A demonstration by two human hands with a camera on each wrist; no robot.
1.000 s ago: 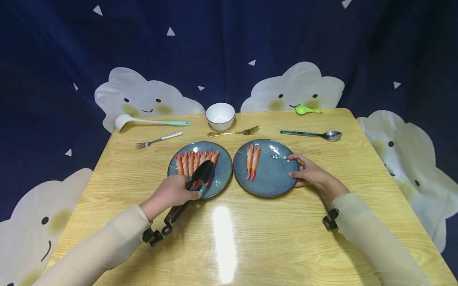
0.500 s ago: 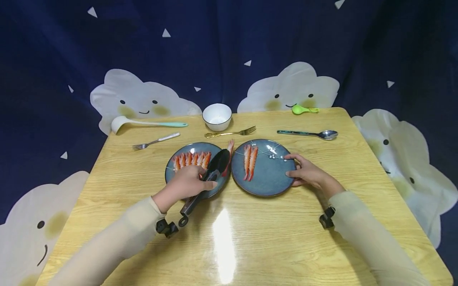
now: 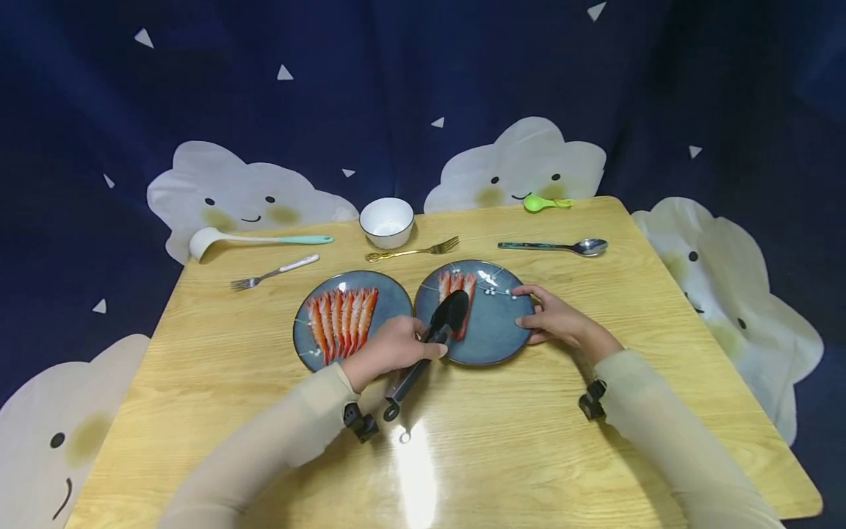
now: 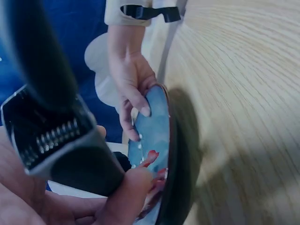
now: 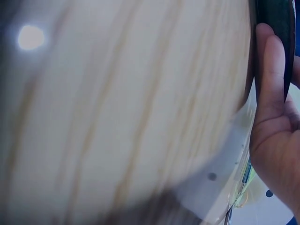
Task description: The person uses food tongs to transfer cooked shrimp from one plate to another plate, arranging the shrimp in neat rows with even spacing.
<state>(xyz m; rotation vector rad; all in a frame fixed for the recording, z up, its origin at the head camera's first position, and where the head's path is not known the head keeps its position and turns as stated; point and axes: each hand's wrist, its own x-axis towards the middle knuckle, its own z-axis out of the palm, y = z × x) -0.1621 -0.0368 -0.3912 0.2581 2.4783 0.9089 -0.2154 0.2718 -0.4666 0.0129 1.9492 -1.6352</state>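
Observation:
In the head view my left hand holds a pair of black tongs, whose tips are over the right blue plate. A shrimp lies under or between the tips, partly covered; whether they still pinch it I cannot tell. Two more shrimps sit just left of it. My right hand grips that plate's right rim, thumb on top, with fingers beneath in the right wrist view. Several orange shrimps lie in a row on the left blue plate. Close up in the left wrist view are the tongs.
Behind the plates stand a white bowl and a gold fork. To the left lie a white ladle and a white-handled fork. A dark-handled spoon and a green measuring spoon lie at the back right.
My left hand has moved right with the tongs, carrying one shrimp from the left plate over to the right plate. My right hand keeps its grip on the rim.

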